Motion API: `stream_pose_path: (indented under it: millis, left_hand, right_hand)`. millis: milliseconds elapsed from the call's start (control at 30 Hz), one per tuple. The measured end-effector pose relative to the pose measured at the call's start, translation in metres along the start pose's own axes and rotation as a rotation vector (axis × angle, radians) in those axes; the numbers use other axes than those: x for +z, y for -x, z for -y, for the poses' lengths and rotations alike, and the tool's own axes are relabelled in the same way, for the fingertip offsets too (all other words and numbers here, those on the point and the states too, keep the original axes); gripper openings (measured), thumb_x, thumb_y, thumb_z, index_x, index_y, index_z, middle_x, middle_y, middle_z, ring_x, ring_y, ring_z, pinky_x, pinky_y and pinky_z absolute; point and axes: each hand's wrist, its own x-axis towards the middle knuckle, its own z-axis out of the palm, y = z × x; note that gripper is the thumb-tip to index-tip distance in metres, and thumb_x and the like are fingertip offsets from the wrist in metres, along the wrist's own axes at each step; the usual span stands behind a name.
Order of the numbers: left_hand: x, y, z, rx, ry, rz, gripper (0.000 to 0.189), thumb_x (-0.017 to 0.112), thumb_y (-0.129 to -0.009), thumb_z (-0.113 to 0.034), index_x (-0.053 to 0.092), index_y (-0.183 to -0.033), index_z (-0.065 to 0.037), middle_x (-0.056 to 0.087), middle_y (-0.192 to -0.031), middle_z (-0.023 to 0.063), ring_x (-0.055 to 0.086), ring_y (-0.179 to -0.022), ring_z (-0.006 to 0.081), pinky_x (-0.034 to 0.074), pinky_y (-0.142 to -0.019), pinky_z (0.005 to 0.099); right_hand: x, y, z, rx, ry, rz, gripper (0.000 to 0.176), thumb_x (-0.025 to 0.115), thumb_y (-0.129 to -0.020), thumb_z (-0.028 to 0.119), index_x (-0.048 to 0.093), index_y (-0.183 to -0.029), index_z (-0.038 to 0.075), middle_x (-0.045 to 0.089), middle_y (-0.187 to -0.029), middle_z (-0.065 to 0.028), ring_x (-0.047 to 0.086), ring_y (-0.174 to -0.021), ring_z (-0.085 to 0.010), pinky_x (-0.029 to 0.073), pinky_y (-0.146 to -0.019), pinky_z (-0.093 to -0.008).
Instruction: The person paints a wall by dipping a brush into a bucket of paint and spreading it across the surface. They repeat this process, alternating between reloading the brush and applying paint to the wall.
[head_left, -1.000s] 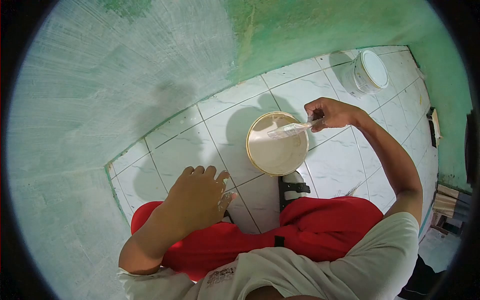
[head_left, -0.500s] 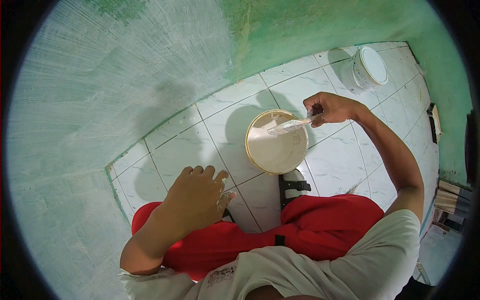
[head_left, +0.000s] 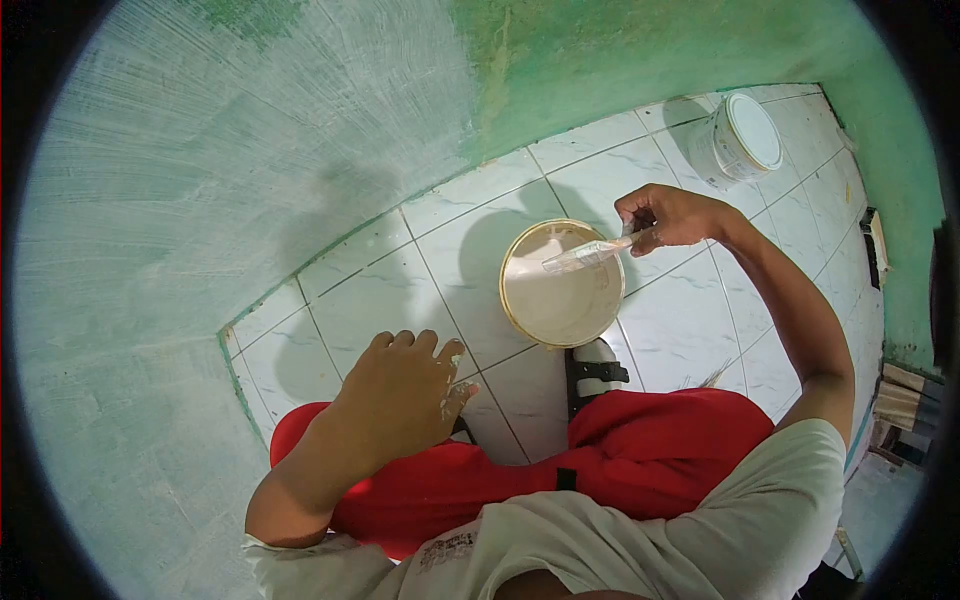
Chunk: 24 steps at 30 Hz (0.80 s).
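Observation:
Pinched in my right hand (head_left: 672, 216) is the handle of a paintbrush (head_left: 588, 255), its bristles coated in pale paint. The brush is held over an open bucket (head_left: 505, 285), whose inside shows whitish paint (head_left: 560, 300). The bucket stands on the tiles just ahead of my foot. Off to the left, my left hand (head_left: 405, 385) hangs over my knee with fingers loosely bent and apart, holding nothing. White paint is smeared on its thumb and index finger.
A white lidded bucket (head_left: 742, 140) stands near the back right corner. Left of me rises a green wall (head_left: 640, 60) partly covered with white brush strokes (head_left: 250, 150). Bristles (head_left: 715, 375) poke out beside my right knee. Some items lie along the right wall.
The whole view has shifted slightly, so everything sits a little further right. The brush stays over the bucket and both hands keep nearly the same pose.

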Motion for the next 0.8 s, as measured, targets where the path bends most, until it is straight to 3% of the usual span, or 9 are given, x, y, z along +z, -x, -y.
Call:
stream_pose_path:
  millis: [133, 233, 333, 400, 500, 600, 800]
  left_hand:
    - [0.001, 0.001, 0.0, -0.003, 0.004, 0.005, 0.041, 0.057, -0.098, -0.034, 0.062, -0.118, 0.001, 0.066, -0.097, 0.0186, 0.066, -0.091, 0.0348, 0.049, -0.086, 0.0438]
    - [0.001, 0.0, 0.0, -0.002, -0.012, 0.004, 0.041, 0.057, -0.098, -0.034, 0.062, -0.118, 0.001, 0.066, -0.097, 0.0188, 0.066, -0.091, 0.0351, 0.049, -0.086, 0.0439]
    - [-0.005, -0.001, -0.003, -0.008, 0.011, -0.003, 0.041, 0.057, -0.099, -0.034, 0.062, -0.118, 0.002, 0.066, -0.096, 0.0187, 0.066, -0.091, 0.0349, 0.049, -0.087, 0.0436]
    - [-0.018, -0.004, -0.008, -0.112, 0.021, 0.21, 0.052, 0.054, -0.1, -0.037, 0.059, -0.13, 0.005, 0.065, -0.116, 0.0217, 0.062, -0.11, 0.0353, 0.045, -0.102, 0.0437]
    - [-0.017, -0.005, -0.007, -0.107, 0.013, 0.212, 0.051, 0.054, -0.1, -0.036, 0.058, -0.13, 0.005, 0.065, -0.116, 0.0213, 0.062, -0.111, 0.0352, 0.045, -0.103, 0.0435]
    - [-0.017, -0.006, -0.008, -0.1, 0.003, 0.228, 0.052, 0.053, -0.1, -0.037, 0.058, -0.131, 0.005, 0.065, -0.117, 0.0211, 0.062, -0.112, 0.035, 0.045, -0.104, 0.0433]
    - [-0.019, -0.006, -0.009, -0.115, 0.012, 0.233, 0.052, 0.053, -0.101, -0.037, 0.058, -0.131, 0.005, 0.065, -0.118, 0.021, 0.061, -0.112, 0.0352, 0.044, -0.104, 0.0434]
  right_hand:
    - [-0.001, -0.002, -0.006, 0.015, 0.097, -0.036, 0.025, 0.077, -0.074, 0.001, 0.052, -0.074, 0.003, 0.053, -0.065, 0.0011, 0.048, -0.063, -0.0096, 0.039, -0.058, -0.0299]
    - [0.0, -0.003, -0.004, 0.018, 0.0, 0.005, 0.024, 0.077, -0.074, 0.001, 0.053, -0.076, 0.002, 0.054, -0.066, 0.0005, 0.048, -0.064, -0.01, 0.039, -0.059, -0.0305]
    - [0.0, -0.003, -0.004, 0.022, 0.141, -0.038, 0.024, 0.077, -0.074, 0.001, 0.053, -0.076, 0.002, 0.055, -0.067, 0.0003, 0.049, -0.064, -0.0097, 0.04, -0.059, -0.0306]
    - [0.001, -0.002, 0.003, 0.01, 0.018, 0.012, 0.024, 0.077, -0.074, 0.0, 0.053, -0.075, 0.002, 0.055, -0.067, 0.0002, 0.049, -0.065, -0.0096, 0.04, -0.059, -0.0305]
    - [0.001, -0.004, -0.002, 0.015, 0.147, -0.031, 0.025, 0.077, -0.074, 0.0, 0.052, -0.074, 0.002, 0.054, -0.066, 0.0003, 0.049, -0.065, -0.0096, 0.04, -0.059, -0.0304]
    - [0.002, -0.006, -0.006, -0.005, 0.03, 0.016, 0.025, 0.076, -0.074, -0.001, 0.052, -0.074, 0.002, 0.054, -0.067, 0.0002, 0.049, -0.065, -0.0098, 0.04, -0.059, -0.0302]
    - [0.0, -0.004, 0.001, 0.005, 0.084, -0.004, 0.025, 0.076, -0.074, -0.002, 0.052, -0.074, 0.003, 0.054, -0.066, 0.0006, 0.048, -0.065, -0.0096, 0.04, -0.06, -0.0296]
